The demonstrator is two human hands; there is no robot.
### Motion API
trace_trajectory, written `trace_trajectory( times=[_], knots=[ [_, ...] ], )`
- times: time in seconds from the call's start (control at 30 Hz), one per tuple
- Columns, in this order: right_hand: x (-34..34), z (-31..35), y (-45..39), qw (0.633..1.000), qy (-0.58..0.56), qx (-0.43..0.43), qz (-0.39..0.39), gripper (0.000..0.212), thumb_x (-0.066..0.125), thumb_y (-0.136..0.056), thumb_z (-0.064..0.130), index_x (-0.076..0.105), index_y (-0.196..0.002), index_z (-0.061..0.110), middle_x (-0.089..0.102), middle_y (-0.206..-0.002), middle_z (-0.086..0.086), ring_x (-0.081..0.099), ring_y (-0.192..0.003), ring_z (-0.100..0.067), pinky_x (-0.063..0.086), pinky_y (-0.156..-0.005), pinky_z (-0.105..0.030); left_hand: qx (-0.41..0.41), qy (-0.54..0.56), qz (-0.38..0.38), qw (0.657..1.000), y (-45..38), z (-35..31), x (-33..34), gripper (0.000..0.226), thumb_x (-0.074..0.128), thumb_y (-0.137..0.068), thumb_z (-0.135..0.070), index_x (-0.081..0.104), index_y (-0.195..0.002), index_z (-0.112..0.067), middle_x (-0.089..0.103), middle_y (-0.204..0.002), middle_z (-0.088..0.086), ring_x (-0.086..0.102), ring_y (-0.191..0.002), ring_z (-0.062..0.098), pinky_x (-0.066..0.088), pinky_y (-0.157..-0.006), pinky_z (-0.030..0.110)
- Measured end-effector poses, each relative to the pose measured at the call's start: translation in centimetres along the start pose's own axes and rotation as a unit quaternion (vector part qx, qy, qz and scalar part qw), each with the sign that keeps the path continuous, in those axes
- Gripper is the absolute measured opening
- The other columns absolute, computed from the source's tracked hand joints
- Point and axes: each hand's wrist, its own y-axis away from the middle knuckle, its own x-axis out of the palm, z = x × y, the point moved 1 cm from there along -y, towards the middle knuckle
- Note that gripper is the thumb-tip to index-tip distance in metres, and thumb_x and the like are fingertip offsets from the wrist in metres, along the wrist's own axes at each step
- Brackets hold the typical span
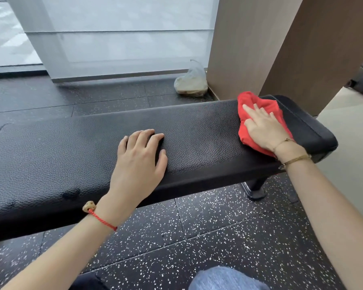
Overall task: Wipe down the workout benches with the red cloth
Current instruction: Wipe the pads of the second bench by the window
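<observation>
Both hands are flat: our right hand [264, 127] presses the red cloth [260, 120] at the bench's [197, 132] 3 o'clock end, our left hand [140, 158] braces, so next we probably sweep toward 9 o'clock.

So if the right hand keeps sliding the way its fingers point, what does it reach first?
The right hand points toward the far edge of the bench, over the red cloth. Beyond that edge, likely the brown pillar; depth is unclear.
</observation>
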Motion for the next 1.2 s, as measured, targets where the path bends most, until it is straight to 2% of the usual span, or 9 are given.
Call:
trace_trajectory(
  times=[0.17,0.33,0.43,0.57,0.7,0.87,1.03,1.2],
  knots=[
    [2.2,7.1,1.8,0.991,-0.009,-0.130,0.019,0.057,0.031,-0.099,0.024,0.017,-0.153,0.026,0.009,-0.162,-0.009,0.009,-0.150,-0.022,0.000,-0.122,-0.038,-0.002,0.002,-0.004,1.000,0.1,0.0,0.0,0.040,0.046,-0.099,-0.034,0.052,-0.137,-0.021,0.049,-0.143,-0.001,0.039,-0.136,0.023,0.024,-0.119,0.044],
    [3.5,11.0,5.4,0.956,-0.022,-0.290,0.035,0.059,0.037,-0.097,0.025,0.019,-0.153,0.030,0.010,-0.162,-0.003,0.008,-0.150,-0.017,-0.001,-0.122,-0.033,-0.007,0.028,-0.007,1.000,0.0,0.2,-0.6,0.037,0.051,-0.096,-0.029,0.056,-0.132,-0.021,0.052,-0.139,-0.004,0.041,-0.136,0.019,0.025,-0.118,0.039],
    [2.9,10.5,5.0,0.947,-0.034,-0.311,0.070,0.058,0.037,-0.099,0.025,0.016,-0.152,0.034,0.008,-0.162,0.001,0.004,-0.150,-0.013,-0.004,-0.122,-0.030,-0.014,0.041,-0.020,0.999,0.5,1.1,-1.6,0.035,0.053,-0.094,-0.025,0.058,-0.129,-0.021,0.056,-0.133,-0.006,0.044,-0.131,0.017,0.028,-0.114,0.034],
    [3.3,12.6,2.8,0.947,-0.026,-0.308,0.088,0.058,0.033,-0.100,0.025,0.013,-0.153,0.031,0.004,-0.163,-0.001,0.000,-0.150,-0.015,-0.006,-0.122,-0.032,-0.034,0.003,-0.037,0.999,1.9,3.9,-3.7,0.035,0.054,-0.093,-0.023,0.060,-0.127,-0.018,0.060,-0.129,-0.004,0.049,-0.128,0.019,0.033,-0.112,0.038],
    [4.9,18.3,1.1,0.940,-0.016,-0.329,0.093,0.057,0.030,-0.100,0.027,0.013,-0.154,0.027,0.003,-0.163,-0.006,0.002,-0.150,-0.019,-0.004,-0.122,-0.037,-0.077,-0.036,-0.045,0.995,3.7,6.9,-5.8,0.035,0.056,-0.094,-0.021,0.060,-0.128,-0.017,0.060,-0.130,-0.003,0.048,-0.129,0.019,0.030,-0.112,0.036],
    [7.5,27.1,3.1,0.912,-0.002,-0.398,0.101,0.056,0.027,-0.100,0.030,0.012,-0.154,0.025,0.003,-0.163,-0.007,0.002,-0.150,-0.021,-0.004,-0.122,-0.038,-0.117,-0.062,-0.072,0.989,6.9,10.9,-8.6,0.037,0.050,-0.092,-0.026,0.060,-0.126,-0.017,0.061,-0.128,-0.003,0.050,-0.127,0.020,0.031,-0.112,0.036],
    [9.7,32.2,7.1,0.886,-0.005,-0.453,0.095,0.058,0.026,-0.099,0.032,0.011,-0.154,0.026,0.004,-0.163,-0.006,0.002,-0.150,-0.021,-0.003,-0.122,-0.039,-0.166,-0.070,-0.119,0.976,10.6,16.4,-11.8,0.040,0.049,-0.090,-0.026,0.062,-0.126,-0.014,0.062,-0.128,0.001,0.054,-0.125,0.024,0.038,-0.109,0.046],
    [10.7,36.9,7.4,0.900,-0.003,-0.423,0.102,0.057,0.025,-0.099,0.032,0.012,-0.154,0.027,0.004,-0.163,-0.004,0.002,-0.150,-0.020,-0.003,-0.122,-0.038,-0.186,-0.075,-0.136,0.970,12.4,22.4,-13.7,0.042,0.047,-0.091,-0.026,0.062,-0.127,-0.012,0.062,-0.130,0.005,0.053,-0.126,0.028,0.036,-0.111,0.047]
  ],
)
